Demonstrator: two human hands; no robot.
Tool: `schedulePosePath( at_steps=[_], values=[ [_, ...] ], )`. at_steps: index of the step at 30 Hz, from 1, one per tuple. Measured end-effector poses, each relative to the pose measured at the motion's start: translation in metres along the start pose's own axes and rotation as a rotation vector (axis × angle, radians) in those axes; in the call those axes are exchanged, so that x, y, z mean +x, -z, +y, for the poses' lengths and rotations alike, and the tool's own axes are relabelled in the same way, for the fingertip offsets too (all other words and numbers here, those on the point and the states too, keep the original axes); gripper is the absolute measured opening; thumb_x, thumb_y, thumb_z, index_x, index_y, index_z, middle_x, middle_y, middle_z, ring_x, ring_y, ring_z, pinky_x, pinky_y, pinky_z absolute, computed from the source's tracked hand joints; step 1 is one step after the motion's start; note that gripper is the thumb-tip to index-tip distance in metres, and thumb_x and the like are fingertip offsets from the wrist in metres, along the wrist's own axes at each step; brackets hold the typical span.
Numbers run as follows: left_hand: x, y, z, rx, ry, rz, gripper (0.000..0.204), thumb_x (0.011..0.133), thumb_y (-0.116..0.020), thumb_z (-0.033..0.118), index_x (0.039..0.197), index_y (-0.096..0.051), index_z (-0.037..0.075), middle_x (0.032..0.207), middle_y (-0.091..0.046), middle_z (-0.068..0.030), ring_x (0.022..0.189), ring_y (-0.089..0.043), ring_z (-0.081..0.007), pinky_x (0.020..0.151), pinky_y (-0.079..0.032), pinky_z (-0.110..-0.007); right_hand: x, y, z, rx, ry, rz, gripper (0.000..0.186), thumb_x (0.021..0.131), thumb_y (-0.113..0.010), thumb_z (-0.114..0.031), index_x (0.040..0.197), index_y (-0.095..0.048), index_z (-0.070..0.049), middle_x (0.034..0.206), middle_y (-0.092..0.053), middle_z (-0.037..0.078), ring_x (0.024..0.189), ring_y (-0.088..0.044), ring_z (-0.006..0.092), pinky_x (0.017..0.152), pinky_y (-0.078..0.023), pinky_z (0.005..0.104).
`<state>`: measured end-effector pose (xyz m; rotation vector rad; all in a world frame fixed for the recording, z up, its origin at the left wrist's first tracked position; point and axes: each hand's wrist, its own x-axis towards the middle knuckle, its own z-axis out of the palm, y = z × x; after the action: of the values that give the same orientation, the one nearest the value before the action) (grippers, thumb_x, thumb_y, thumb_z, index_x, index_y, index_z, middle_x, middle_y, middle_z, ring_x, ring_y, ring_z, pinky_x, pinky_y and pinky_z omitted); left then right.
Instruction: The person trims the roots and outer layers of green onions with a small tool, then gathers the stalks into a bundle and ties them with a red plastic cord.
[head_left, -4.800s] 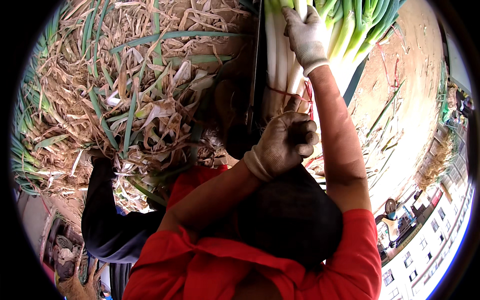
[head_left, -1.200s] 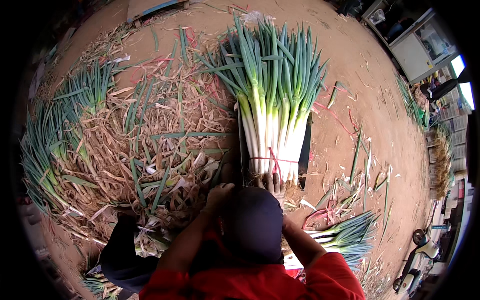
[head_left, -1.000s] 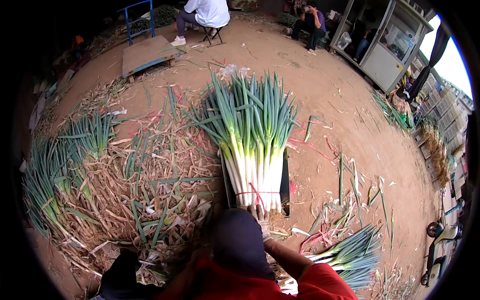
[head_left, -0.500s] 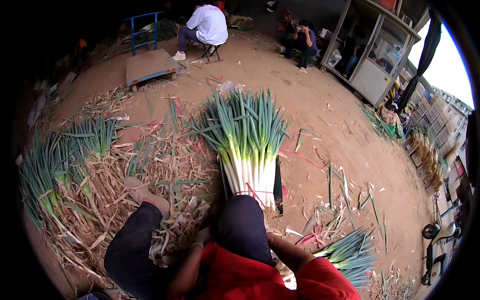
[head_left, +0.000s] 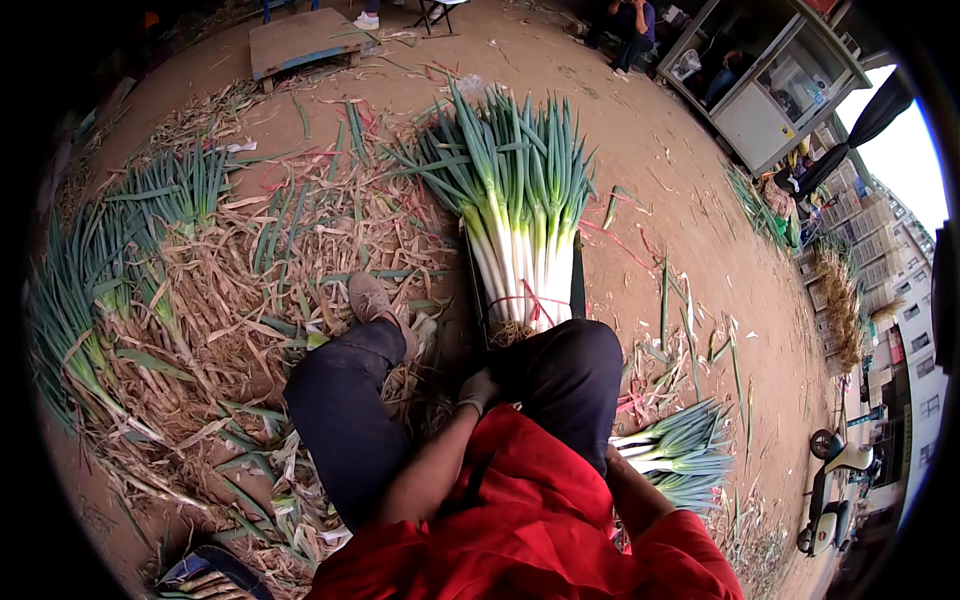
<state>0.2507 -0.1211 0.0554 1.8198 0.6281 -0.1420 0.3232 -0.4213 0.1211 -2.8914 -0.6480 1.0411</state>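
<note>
My left hand (head_left: 474, 390) is in a pale glove, low beside my right knee (head_left: 555, 370); its fingers are mostly hidden. My right forearm (head_left: 635, 485) runs down outside that leg, and its hand is hidden behind it. Beyond the knee, a large bundle of long green onions (head_left: 515, 220), white stalks toward me, lies tied with red string (head_left: 530, 300) in a dark holder (head_left: 480, 290). My shoe (head_left: 368, 298) rests among dry trimmings left of the holder. A smaller pile of green onions (head_left: 675, 450) lies at my right.
Untrimmed onions (head_left: 120, 310) and heaped dry leaves (head_left: 260, 350) cover the left ground. A wooden platform (head_left: 305, 40) stands at the back. A person (head_left: 630, 30) sits near a glazed booth (head_left: 760, 110); a scooter (head_left: 830, 500) stands at the right beside stacked crates.
Both hands have withdrawn from the onion bundle toward my body. My legs have shifted rightward in view, with the left shoe and right knee farther forward. The camera's angle has changed.
</note>
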Motion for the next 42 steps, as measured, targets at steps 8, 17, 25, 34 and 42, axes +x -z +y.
schedulePosePath(
  at_steps=[8,17,25,34,42],
  values=[
    [-0.029,0.005,0.020,-0.031,-0.014,0.032,0.031,0.084,-0.054,0.025,0.108,-0.063,0.007,0.106,-0.064,-0.0248,0.100,-0.060,-0.0429,0.082,-0.049,-0.048,-0.035,0.009,0.048,0.087,-0.254,-0.113,0.047,0.087,-0.052,-0.043,0.129,-0.055,-0.022,0.137,-0.050,0.009,0.125,-0.048,0.0340,0.101,-0.038,0.0530],
    [0.001,0.044,0.091,0.097,-0.452,0.647,0.030,0.082,-0.062,0.017,0.111,-0.062,0.008,0.101,-0.064,-0.0147,0.096,-0.059,-0.0352,0.087,-0.048,-0.044,-0.023,0.157,0.019,0.134,-0.033,0.520,0.030,0.084,-0.063,-0.028,0.112,-0.065,-0.016,0.119,-0.062,0.009,0.104,-0.061,0.0337,0.088,-0.048,0.0436],
    [0.118,0.026,0.157,0.571,-0.442,0.470,0.056,0.090,-0.053,0.046,0.136,-0.052,0.014,0.142,-0.038,-0.0218,0.133,-0.028,-0.0457,0.107,-0.021,-0.060,0.128,0.229,-0.003,0.102,0.179,0.567,0.037,0.089,-0.062,-0.030,0.119,-0.059,-0.008,0.115,-0.061,0.018,0.106,-0.058,0.0396,0.090,-0.047,0.0447],
    [0.134,0.009,0.146,0.493,-0.276,0.335,0.054,0.075,-0.071,0.035,0.124,-0.063,0.013,0.142,-0.038,-0.0166,0.137,-0.021,-0.0454,0.109,-0.024,-0.056,0.335,0.211,-0.117,0.508,0.532,0.887,0.065,0.098,-0.051,-0.031,0.144,-0.027,0.007,0.141,-0.037,0.030,0.131,-0.036,0.0437,0.111,-0.027,0.0469],
    [0.144,-0.009,0.146,0.583,-0.218,0.370,0.048,0.079,-0.067,0.043,0.119,-0.064,0.017,0.138,-0.042,-0.0159,0.131,-0.027,-0.0467,0.105,-0.027,-0.060,0.331,0.222,-0.128,1.305,0.473,0.588,0.083,0.082,-0.073,-0.017,0.145,-0.025,0.007,0.144,-0.032,0.023,0.131,-0.036,0.0312,0.111,-0.026,0.0411]
  ],
)
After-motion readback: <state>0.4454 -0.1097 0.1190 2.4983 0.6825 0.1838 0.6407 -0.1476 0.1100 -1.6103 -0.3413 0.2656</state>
